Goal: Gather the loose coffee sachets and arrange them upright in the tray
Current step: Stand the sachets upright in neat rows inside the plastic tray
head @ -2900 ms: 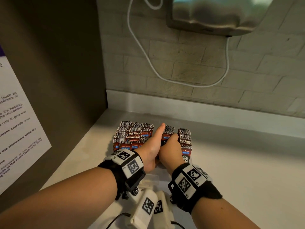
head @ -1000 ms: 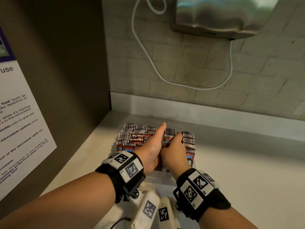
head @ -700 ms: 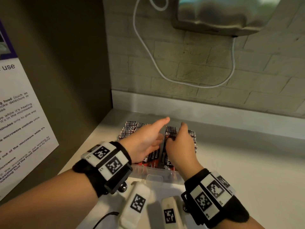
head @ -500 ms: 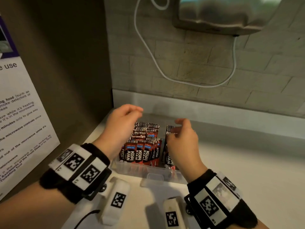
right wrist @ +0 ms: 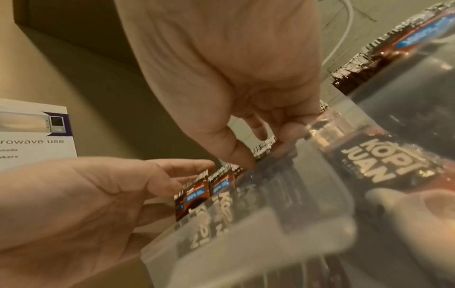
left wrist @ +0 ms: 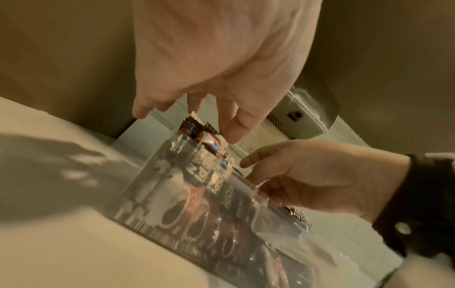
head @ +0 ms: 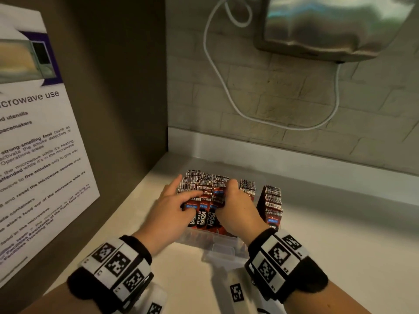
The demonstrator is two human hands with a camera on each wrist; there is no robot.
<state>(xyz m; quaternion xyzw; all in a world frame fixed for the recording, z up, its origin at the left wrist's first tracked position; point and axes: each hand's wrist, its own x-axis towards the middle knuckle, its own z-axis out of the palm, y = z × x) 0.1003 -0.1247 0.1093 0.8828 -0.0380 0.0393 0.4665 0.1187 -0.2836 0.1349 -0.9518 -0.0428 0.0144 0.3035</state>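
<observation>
Now, hands: both are over the left block of coffee sachets in the clear plastic tray.
Left hand: fingers stretched forward and spread, laid flat on the tops of the leftmost sachets, holding nothing; seen from the left wrist, the fingertips hang just above the packet tops.
Right hand: fingers bent down into the sachet rows at the right edge of that block; whether they pinch a packet, I cannot tell.
Sachets: red and black "KOPI JUAN" packets standing upright in rows, the front ones leaning slightly toward the person; a narrow row stands behind the right hand and another stack at the tray's right end.
Tray place: on the pale counter, near the corner by the dark side panel.
Surroundings: a microwave-use notice on the panel, a white cable looping down the tiled wall below a steel appliance.
</observation>
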